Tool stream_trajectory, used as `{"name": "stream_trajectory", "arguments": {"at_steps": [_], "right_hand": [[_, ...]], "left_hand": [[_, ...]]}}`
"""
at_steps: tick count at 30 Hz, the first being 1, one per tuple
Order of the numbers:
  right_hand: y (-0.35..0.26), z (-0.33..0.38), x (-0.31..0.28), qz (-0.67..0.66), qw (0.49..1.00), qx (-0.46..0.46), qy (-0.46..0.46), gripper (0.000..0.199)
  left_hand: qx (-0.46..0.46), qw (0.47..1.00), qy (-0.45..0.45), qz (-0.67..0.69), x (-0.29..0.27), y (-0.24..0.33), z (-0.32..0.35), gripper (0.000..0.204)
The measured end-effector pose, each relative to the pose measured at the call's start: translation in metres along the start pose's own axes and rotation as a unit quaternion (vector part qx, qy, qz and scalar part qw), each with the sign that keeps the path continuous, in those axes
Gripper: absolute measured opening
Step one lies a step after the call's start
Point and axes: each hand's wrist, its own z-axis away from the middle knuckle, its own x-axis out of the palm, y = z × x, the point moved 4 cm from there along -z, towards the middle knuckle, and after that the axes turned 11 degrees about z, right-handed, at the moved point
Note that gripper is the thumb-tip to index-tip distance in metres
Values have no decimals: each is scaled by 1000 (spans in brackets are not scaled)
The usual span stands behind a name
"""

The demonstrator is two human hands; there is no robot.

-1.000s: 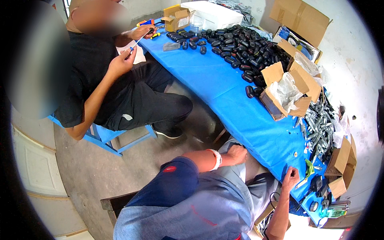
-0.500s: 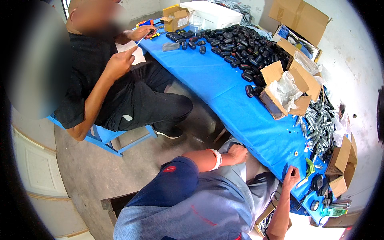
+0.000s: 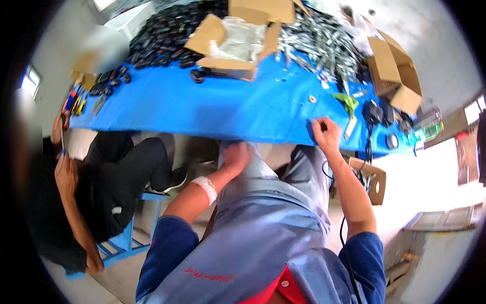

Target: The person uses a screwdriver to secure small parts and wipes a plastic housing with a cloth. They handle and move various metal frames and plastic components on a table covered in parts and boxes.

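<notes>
Blue-covered tabletop, one hand at its edge

Blue cloth (image 3: 212, 109) covers the tabletop and serves as the landmark. The person's right hand (image 3: 326, 134) rests on the cloth's near edge, its grip pressed together on the fabric there. The left hand (image 3: 237, 158) lies just below that same edge, on the lap of the grey-blue garment (image 3: 263, 223); its fingers curl loosely, and whether it pinches anything cannot be told. A white wristband (image 3: 206, 186) circles the left wrist.

Toward the cloth's far side sits an open cardboard box (image 3: 238, 43) with clear plastic bags inside. Left of the box lies a heap of small black parts (image 3: 167, 38); right of it, a pile of silvery metal pieces (image 3: 319, 43). At the cloth's left end another seated person in black (image 3: 116, 172) works.
</notes>
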Motion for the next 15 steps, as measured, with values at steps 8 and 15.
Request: {"name": "stream_trajectory", "arguments": {"at_steps": [8, 15], "right_hand": [[-6, 0, -7, -12, 1000, 4, 1, 20], [-3, 1, -5, -17, 1000, 2, 8, 21]], "left_hand": [[-4, 1000, -15, -9, -4, -1, 1, 28], [-15, 998, -55, 18, -20, 11, 13, 30]]}}
